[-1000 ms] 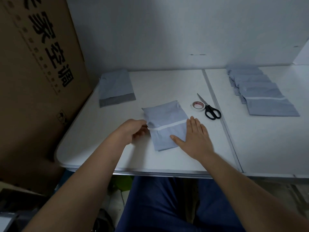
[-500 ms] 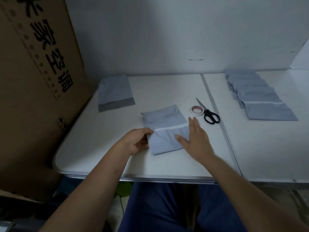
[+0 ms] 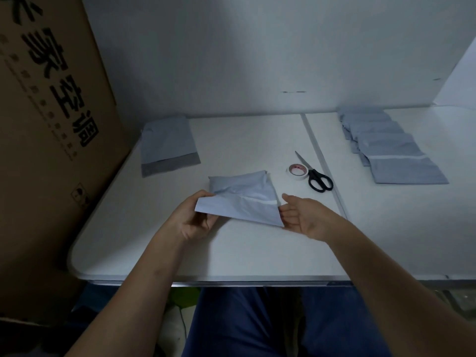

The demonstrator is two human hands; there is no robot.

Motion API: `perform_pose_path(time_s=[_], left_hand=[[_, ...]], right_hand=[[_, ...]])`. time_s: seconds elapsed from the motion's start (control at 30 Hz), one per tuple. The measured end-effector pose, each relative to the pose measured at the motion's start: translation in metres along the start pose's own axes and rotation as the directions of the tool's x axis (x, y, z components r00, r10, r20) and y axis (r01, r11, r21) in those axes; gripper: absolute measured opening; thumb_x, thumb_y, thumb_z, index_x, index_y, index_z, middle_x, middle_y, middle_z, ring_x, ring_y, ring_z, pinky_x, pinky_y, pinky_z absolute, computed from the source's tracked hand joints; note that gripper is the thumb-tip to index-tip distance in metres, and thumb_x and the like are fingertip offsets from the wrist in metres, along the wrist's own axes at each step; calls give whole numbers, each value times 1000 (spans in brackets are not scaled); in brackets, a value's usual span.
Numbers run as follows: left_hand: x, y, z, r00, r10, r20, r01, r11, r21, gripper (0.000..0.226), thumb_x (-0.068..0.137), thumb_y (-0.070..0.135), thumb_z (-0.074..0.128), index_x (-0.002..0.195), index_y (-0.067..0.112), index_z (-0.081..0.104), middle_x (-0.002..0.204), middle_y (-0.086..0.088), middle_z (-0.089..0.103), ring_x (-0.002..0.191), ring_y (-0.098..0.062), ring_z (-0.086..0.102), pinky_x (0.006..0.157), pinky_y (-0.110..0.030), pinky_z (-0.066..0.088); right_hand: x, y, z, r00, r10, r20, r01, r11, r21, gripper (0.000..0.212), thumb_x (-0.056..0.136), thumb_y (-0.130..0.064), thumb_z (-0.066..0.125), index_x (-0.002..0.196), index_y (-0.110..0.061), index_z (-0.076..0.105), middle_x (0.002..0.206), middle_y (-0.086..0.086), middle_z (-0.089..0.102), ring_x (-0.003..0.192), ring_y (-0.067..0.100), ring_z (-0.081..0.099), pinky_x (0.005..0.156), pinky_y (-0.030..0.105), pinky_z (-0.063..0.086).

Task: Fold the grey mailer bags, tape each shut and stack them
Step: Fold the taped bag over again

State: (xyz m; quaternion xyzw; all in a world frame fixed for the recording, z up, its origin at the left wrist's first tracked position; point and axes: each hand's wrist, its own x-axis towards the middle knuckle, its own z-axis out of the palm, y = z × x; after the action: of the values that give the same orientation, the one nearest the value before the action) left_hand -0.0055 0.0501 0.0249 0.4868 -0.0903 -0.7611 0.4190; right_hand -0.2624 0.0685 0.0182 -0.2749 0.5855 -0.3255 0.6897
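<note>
I see the taped grey mailer bag (image 3: pixel 242 199) lifted between my hands, left hand (image 3: pixel 192 219) pinching its near corner, right hand (image 3: pixel 302 215) cupped open at its edge, so next I judge it goes rightward onto the stack (image 3: pixel 394 153).

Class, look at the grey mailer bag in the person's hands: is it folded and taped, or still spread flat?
Folded and taped. The mailer bag is doubled over, with a white tape strip across its fold, and its near end is lifted off the table.
</note>
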Motion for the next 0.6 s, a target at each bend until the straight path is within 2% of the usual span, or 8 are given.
perform_pose_path(time_s=[0.13, 0.2, 0.3, 0.37, 0.5, 0.53, 0.6], left_hand=[[2, 1, -3, 1000, -4, -5, 4, 999, 32, 4, 68, 3, 64, 72, 3, 62, 64, -6, 67, 55, -16, 68, 58, -27, 59], [2, 1, -5, 1000, -15, -11, 15, 997, 76, 2, 77, 4, 61, 76, 2, 61, 64, -7, 67, 54, -16, 68, 55, -28, 59], [1, 1, -9, 999, -24, -23, 28, 982, 185, 13, 89, 13, 57, 84, 1, 62, 69, -11, 68, 56, -19, 68, 51, -30, 59], [1, 2, -13, 1000, -5, -21, 10, 961, 278, 16, 92, 19, 58, 89, 4, 63, 75, -11, 69, 59, -18, 68, 52, -28, 58], [-2, 4, -16, 998, 61, -23, -48, 927, 372, 13, 90, 18, 63, 93, 6, 66, 83, -8, 70, 67, -17, 68, 55, -25, 57], [-5, 6, -14, 997, 74, -20, -62, 929, 365, 13, 88, 18, 65, 93, 6, 67, 85, -8, 69, 72, -18, 67, 60, -27, 58], [-13, 12, -9, 993, 115, 3, -110, 943, 313, 20, 81, 19, 71, 96, 6, 68, 96, -9, 68, 87, -22, 65, 84, -36, 56]], right_hand=[[5, -5, 17, 1000, 0, 17, 1, 1000, -25, 26, 96, -28, 57, 106, -5, 63, 96, 9, 70, 82, 19, 67, 63, 23, 57], [6, -5, 21, 1000, -10, -1, 10, 999, -42, 23, 94, -24, 60, 108, -5, 63, 91, 7, 70, 78, 18, 67, 56, 22, 57], [8, -5, 23, 999, -18, -47, 16, 999, -49, 23, 92, -17, 62, 111, -3, 62, 90, 8, 70, 74, 20, 67, 55, 24, 55], [8, -5, 23, 998, -26, -55, 25, 999, -24, 22, 93, -15, 61, 111, -2, 62, 95, 11, 70, 78, 23, 66, 64, 28, 56], [5, -7, 20, 997, -61, -40, 62, 998, 31, 33, 92, -18, 61, 120, 0, 62, 119, 15, 67, 103, 30, 64, 94, 40, 50], [3, -10, 19, 996, -76, -35, 78, 995, 59, 36, 91, -19, 62, 122, 0, 61, 119, 14, 67, 104, 29, 63, 98, 41, 47], [-3, -19, 19, 993, -120, -14, 120, 983, 139, 34, 90, -22, 64, 117, -2, 63, 114, 11, 67, 99, 26, 63, 97, 40, 48]])
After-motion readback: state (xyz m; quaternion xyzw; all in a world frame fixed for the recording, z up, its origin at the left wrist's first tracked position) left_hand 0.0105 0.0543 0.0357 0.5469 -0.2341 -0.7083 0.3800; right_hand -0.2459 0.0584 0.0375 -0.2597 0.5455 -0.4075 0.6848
